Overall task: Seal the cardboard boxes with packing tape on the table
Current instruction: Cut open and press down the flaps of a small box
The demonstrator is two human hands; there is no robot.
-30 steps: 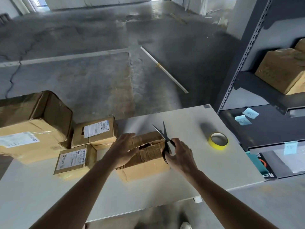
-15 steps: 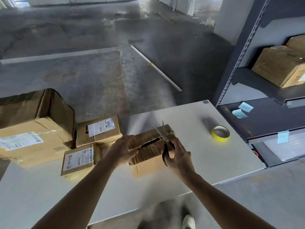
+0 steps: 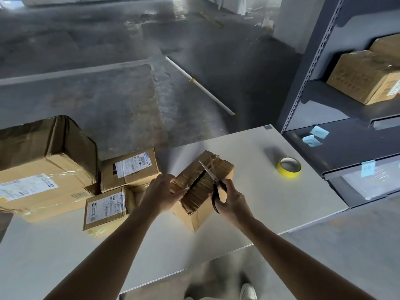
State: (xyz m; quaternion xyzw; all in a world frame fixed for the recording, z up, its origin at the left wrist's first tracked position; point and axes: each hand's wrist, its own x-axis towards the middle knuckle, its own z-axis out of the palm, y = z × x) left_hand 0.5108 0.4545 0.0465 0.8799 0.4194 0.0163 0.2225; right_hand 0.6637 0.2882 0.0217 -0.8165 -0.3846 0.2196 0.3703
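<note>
A small cardboard box (image 3: 201, 204) sits near the middle of the white table (image 3: 281, 202), its top flaps parted along a dark gap. My left hand (image 3: 161, 194) grips the box's left top edge. My right hand (image 3: 232, 201) holds black-handled scissors (image 3: 213, 180), blades parted, pointing away over the box top. A yellow roll of tape (image 3: 289, 167) lies flat on the table to the right, apart from both hands.
Three other boxes stand at the table's left: a large one (image 3: 41, 167) and two small labelled ones (image 3: 129, 168) (image 3: 106, 207). A grey metal shelf unit (image 3: 346, 118) with boxes borders the table's right side. Concrete floor lies beyond.
The box has turned so one corner points toward me, and it sits further right in view. Both hands stayed on it, the scissors still held over the top.
</note>
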